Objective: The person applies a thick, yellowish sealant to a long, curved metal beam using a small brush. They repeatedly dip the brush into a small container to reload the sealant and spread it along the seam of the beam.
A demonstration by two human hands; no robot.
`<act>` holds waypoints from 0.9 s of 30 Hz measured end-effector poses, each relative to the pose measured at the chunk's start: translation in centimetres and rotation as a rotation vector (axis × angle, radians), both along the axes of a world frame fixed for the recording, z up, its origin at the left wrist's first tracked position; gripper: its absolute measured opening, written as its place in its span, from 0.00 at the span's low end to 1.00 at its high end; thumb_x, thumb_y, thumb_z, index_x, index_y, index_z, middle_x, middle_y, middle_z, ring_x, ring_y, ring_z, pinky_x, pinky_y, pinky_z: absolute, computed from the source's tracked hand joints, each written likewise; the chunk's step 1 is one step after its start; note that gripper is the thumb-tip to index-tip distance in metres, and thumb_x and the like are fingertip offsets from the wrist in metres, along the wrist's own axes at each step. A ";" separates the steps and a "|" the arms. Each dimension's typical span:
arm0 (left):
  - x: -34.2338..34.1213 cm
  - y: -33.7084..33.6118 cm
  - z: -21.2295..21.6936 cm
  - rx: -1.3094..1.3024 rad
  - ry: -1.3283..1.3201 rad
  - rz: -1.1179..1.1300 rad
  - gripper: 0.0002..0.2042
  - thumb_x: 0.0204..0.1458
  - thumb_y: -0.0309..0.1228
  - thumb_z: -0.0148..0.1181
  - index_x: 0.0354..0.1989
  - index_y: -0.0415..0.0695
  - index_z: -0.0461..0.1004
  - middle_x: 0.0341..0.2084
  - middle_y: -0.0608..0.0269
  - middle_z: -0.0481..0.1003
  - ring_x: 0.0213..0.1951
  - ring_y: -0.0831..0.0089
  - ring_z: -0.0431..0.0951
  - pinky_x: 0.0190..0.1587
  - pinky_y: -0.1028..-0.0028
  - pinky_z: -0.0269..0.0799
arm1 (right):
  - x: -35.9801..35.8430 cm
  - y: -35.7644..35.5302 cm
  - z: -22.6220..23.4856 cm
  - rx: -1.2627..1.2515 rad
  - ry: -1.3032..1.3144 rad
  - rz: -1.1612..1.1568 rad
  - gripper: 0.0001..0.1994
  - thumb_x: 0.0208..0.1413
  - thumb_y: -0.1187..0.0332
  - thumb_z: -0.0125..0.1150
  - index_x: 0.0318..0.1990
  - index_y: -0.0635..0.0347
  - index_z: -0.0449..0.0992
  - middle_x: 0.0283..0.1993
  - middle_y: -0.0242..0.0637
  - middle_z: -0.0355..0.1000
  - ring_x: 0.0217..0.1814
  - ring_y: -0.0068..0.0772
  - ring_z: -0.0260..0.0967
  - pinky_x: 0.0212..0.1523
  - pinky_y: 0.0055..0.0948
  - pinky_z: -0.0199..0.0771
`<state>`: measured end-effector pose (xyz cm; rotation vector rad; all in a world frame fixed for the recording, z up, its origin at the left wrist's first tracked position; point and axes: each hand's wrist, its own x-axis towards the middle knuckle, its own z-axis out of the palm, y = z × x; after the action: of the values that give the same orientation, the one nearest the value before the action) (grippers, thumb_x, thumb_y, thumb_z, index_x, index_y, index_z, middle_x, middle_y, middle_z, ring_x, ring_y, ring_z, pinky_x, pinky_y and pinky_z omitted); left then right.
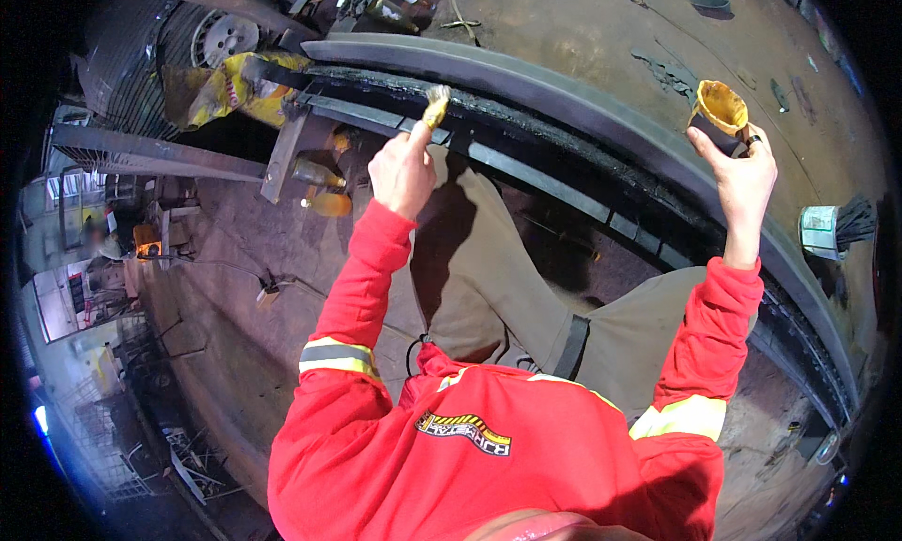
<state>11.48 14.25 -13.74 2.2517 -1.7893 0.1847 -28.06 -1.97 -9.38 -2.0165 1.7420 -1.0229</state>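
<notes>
My left hand (pixel 402 170) grips a small brush (pixel 436 106) whose bristles are coated in yellow grease; the brush tip rests on a long curved stack of dark steel leaves (pixel 564 179) that runs across the view. My right hand (pixel 742 179) holds up a small dark cup (pixel 720 116) smeared with the same yellow grease, above the right part of the steel stack. Both arms wear red sleeves with yellow and grey reflective bands.
A wider curved steel strip (pixel 526 76) lies just beyond the stack. A yellow rag or bag (pixel 225 90) sits at the stack's left end, two bottles (pixel 319 189) below it. A large paintbrush (pixel 836 229) lies at right. Scrap metal (pixel 169 447) is on the dirt floor, left.
</notes>
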 end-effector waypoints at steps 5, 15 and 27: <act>2.8 1.0 0.9 -0.157 0.260 -0.015 0.07 0.52 0.25 0.65 0.37 0.41 0.74 0.22 0.48 0.77 0.22 0.59 0.79 0.25 0.64 0.70 | -0.1 -0.1 0.1 -0.014 0.035 -0.019 0.30 0.38 0.52 0.83 0.42 0.68 0.81 0.45 0.40 0.78 0.46 0.34 0.78 0.51 0.31 0.74; 4.0 1.3 0.6 -0.063 0.678 0.033 0.04 0.58 0.23 0.62 0.39 0.36 0.76 0.26 0.70 0.74 0.28 0.86 0.67 0.30 0.80 0.64 | -0.5 -0.6 -0.6 -0.169 0.126 -0.018 0.35 0.36 0.47 0.82 0.44 0.70 0.81 0.44 0.45 0.79 0.45 0.39 0.80 0.50 0.34 0.77; -19.4 -0.2 -0.3 0.157 1.145 -0.205 0.06 0.61 0.26 0.60 0.43 0.38 0.76 0.22 0.70 0.70 0.25 0.85 0.64 0.28 0.79 0.62 | -0.9 0.2 1.4 -0.157 -0.289 -0.043 0.27 0.30 0.61 0.86 0.34 0.65 0.76 0.32 0.40 0.77 0.34 0.30 0.74 0.38 0.31 0.74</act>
<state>-7.94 14.08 -14.07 1.5999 -1.3282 -1.0777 -29.00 -1.81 -7.97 -1.8138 1.6011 -1.4260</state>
